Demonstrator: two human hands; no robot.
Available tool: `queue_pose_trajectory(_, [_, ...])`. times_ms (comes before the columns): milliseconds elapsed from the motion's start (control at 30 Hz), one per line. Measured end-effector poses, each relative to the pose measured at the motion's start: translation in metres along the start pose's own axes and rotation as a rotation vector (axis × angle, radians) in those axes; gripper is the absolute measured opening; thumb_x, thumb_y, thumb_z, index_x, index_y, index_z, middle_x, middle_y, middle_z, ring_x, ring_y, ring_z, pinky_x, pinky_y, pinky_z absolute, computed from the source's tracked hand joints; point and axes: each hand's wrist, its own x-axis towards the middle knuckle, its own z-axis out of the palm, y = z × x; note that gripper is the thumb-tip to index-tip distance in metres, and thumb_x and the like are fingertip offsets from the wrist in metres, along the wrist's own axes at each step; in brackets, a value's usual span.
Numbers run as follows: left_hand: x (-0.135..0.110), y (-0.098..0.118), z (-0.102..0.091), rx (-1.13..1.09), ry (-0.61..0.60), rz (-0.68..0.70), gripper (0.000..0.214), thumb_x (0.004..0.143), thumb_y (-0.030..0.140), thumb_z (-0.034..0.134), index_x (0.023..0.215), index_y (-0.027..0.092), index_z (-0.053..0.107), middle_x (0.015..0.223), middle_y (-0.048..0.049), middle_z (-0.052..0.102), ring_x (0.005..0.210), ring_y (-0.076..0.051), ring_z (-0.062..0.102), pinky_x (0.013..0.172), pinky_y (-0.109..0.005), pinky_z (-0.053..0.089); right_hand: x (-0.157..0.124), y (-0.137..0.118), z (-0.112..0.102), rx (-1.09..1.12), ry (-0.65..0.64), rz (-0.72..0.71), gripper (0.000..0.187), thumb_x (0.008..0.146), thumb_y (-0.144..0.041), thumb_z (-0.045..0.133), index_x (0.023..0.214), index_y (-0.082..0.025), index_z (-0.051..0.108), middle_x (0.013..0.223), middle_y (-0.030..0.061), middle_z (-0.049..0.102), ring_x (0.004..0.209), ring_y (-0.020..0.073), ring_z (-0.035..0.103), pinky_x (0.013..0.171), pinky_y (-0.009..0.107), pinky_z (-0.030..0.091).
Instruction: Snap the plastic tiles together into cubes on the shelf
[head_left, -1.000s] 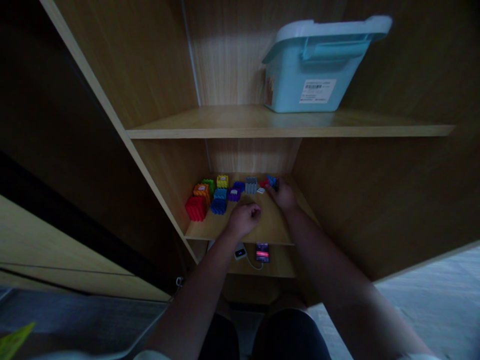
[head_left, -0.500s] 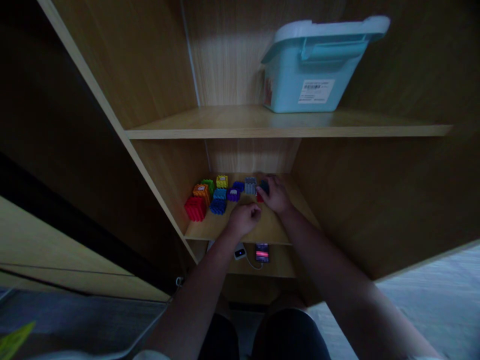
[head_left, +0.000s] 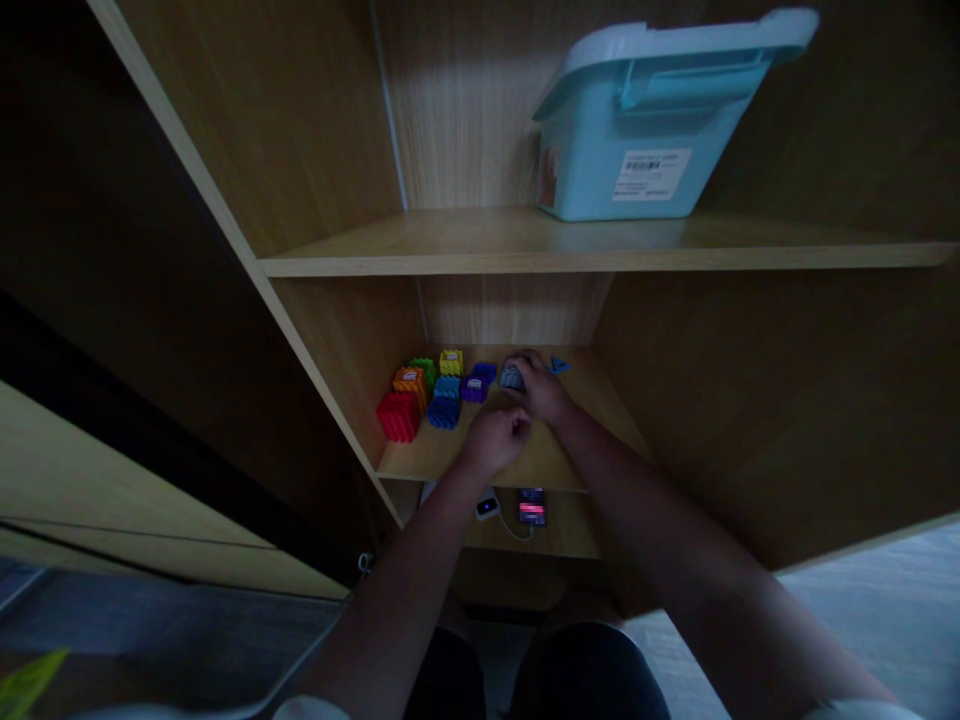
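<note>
On the middle shelf, my right hand (head_left: 541,388) is closed over a grey ridged block (head_left: 512,377), its fingers curled round the far and right sides. A small blue triangular piece (head_left: 558,365) lies just beyond that hand, to the right. My left hand (head_left: 495,440) is curled into a fist nearer the shelf's front, and whatever it may hold is hidden. Left of the grey block sit a purple block (head_left: 474,388) and a dark blue piece (head_left: 486,372). Further left are a light blue block (head_left: 448,387) and a blue block (head_left: 443,412).
At the left side stand red (head_left: 399,416), orange (head_left: 410,382), green (head_left: 424,368) and yellow (head_left: 451,362) blocks. A light blue lidded bin (head_left: 622,130) rests on the upper shelf (head_left: 450,240). Below are a lit phone (head_left: 532,507) and a white device (head_left: 487,503) with a cable.
My right hand has moved left from the red and dark pieces onto the grey block. The blue triangular piece now shows. My left hand stays in a fist. The view has shifted slightly.
</note>
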Motion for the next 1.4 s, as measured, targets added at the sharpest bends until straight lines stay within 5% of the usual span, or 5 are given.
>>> queue_pose_trajectory(467, [0.001, -0.004, 0.002, -0.055, 0.009, -0.027, 0.02, 0.097, 0.027, 0.059, 0.102, 0.024, 0.078, 0.089, -0.0023, 0.08, 0.079, -0.019, 0.072, 0.075, -0.029, 0.052, 0.011, 0.006, -0.001, 0.114, 0.126, 0.081, 0.039, 0.083, -0.039, 0.077, 0.116, -0.026, 0.062, 0.128, 0.0121, 0.057, 0.122, 0.0291, 0.06, 0.109, 0.046, 0.054])
queue_pose_trajectory(633, [-0.002, 0.002, -0.006, 0.075, 0.278, -0.054, 0.021, 0.099, 0.022, 0.054, 0.105, 0.021, 0.074, 0.108, -0.0095, 0.076, 0.108, -0.026, 0.069, 0.103, -0.038, 0.052, 0.008, 0.011, -0.004, 0.114, 0.306, 0.127, 0.043, 0.089, -0.044, 0.074, 0.124, -0.026, 0.059, 0.133, 0.0133, 0.055, 0.123, 0.0285, 0.06, 0.111, 0.047, 0.053])
queue_pose_trajectory(800, [-0.006, 0.008, -0.004, 0.274, 0.468, -0.173, 0.054, 0.092, 0.022, 0.062, 0.143, 0.005, 0.058, 0.156, -0.0263, 0.05, 0.151, -0.039, 0.041, 0.129, -0.052, 0.032, 0.003, 0.006, -0.015, 0.112, 0.41, 0.187, 0.039, 0.094, -0.044, 0.065, 0.128, -0.025, 0.058, 0.134, 0.0139, 0.056, 0.123, 0.0287, 0.061, 0.112, 0.049, 0.052])
queue_pose_trajectory(1100, [0.0, -0.002, 0.012, 0.33, 0.423, -0.21, 0.069, 0.091, 0.024, 0.061, 0.155, 0.006, 0.046, 0.164, -0.0283, 0.044, 0.157, -0.043, 0.035, 0.131, -0.066, 0.021, 0.0, 0.011, -0.024, 0.017, 0.509, 0.265, 0.036, 0.103, -0.04, 0.043, 0.129, -0.021, 0.059, 0.14, 0.0177, 0.054, 0.135, 0.0281, 0.054, 0.119, 0.046, 0.045])
queue_pose_trajectory(1400, [0.002, -0.008, 0.013, 0.231, 0.277, 0.033, 0.053, 0.094, 0.028, 0.064, 0.144, 0.015, 0.059, 0.165, -0.0189, 0.047, 0.159, -0.04, 0.034, 0.129, -0.06, 0.035, 0.0, 0.007, -0.02, -0.167, 0.476, 0.323, 0.046, 0.107, -0.045, 0.041, 0.14, -0.019, 0.061, 0.164, 0.019, 0.044, 0.153, 0.0354, 0.04, 0.126, 0.061, 0.032])
